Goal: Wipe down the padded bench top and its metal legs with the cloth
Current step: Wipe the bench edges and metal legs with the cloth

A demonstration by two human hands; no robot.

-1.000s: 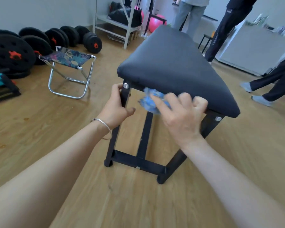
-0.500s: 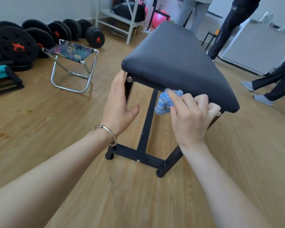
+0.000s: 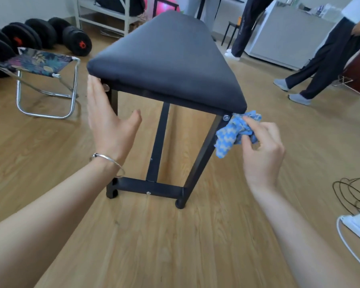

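Observation:
A black padded bench top (image 3: 164, 63) stands on black metal legs (image 3: 204, 150) on the wooden floor. My right hand (image 3: 262, 146) pinches a crumpled blue and white cloth (image 3: 233, 134) against the top of the near right leg, just under the bench corner. My left hand (image 3: 108, 117) is flat with straight fingers beside the near left leg, fingertips at the bench's left corner. It partly hides that leg.
A small folding stool (image 3: 42, 80) stands to the left, with black weight plates (image 3: 50, 36) behind it. People's legs (image 3: 312, 69) move at the back right near a white cabinet (image 3: 283, 36). A black cable (image 3: 351, 194) and a white power strip (image 3: 357, 223) lie on the floor at right.
My right hand carried the cloth rightwards from under the bench's front edge to the near right leg. My left hand let go of the left leg and opened flat.

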